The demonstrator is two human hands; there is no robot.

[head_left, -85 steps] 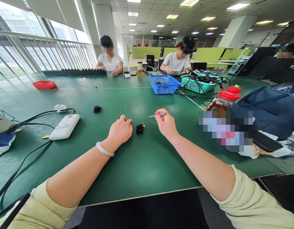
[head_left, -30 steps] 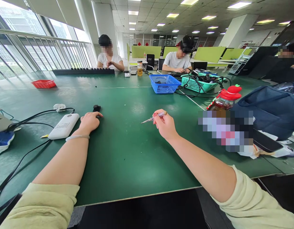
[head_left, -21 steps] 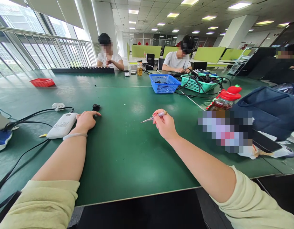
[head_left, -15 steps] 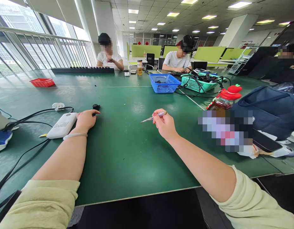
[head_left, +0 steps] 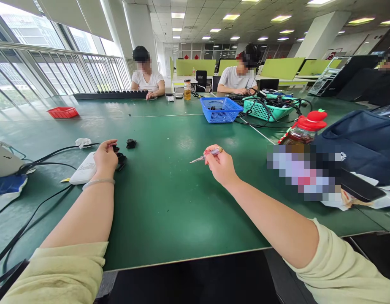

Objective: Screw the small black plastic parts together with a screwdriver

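Note:
My right hand [head_left: 218, 164] holds a small screwdriver [head_left: 217, 150] above the green table [head_left: 182, 211], its thin metal tip pointing left. My left hand [head_left: 105, 158] is at the left, beside a white power bank [head_left: 85, 169]. Its fingers are curled at a small black part [head_left: 115, 148], partly hidden by the hand. Another black piece [head_left: 120, 160] shows just right of that hand. Farther right and back, a separate small black part [head_left: 131, 143] lies on the table.
Black cables run along the left side. A blue basket [head_left: 220, 110] and a green basket [head_left: 267, 110] stand at the back. A red tray [head_left: 62, 112] is far left. At right are a red-lidded jar [head_left: 304, 128] and a dark blue bag [head_left: 362, 143]. Two people sit opposite.
My left hand has moved left from the small black part behind it, uncovering that part and a black piece beside the hand. My right hand keeps its hold on the screwdriver.

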